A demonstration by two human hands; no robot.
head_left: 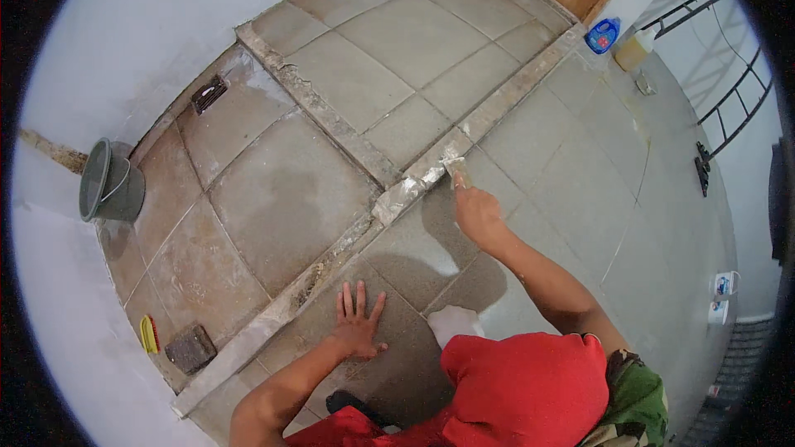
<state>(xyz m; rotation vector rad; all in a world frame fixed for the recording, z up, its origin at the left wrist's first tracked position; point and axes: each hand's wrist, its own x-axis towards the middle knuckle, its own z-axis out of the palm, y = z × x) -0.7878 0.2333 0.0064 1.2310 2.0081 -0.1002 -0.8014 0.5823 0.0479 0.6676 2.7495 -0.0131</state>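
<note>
My right hand (pixel 478 217) is closed round a putty knife (pixel 454 164), its blade touching the low raised curb (pixel 526 87) between the floor tiles. White paste or plaster (pixel 403 196) is smeared along the curb's top just left of the blade. Fingers spread, my left hand (pixel 358 331) lies flat on the grey floor tile (pixel 406 314) on my near side of the curb and holds nothing. The curb's surface is rough and broken between the two hands.
At the left wall stands a grey bucket (pixel 124 190), near a floor drain (pixel 209 95). A dark brick-like block (pixel 190 349) and a yellow brush (pixel 149 334) lie lower left. A blue bottle (pixel 603 36) and a yellowish jug (pixel 634 51) stand far right by a black metal ladder (pixel 737 108).
</note>
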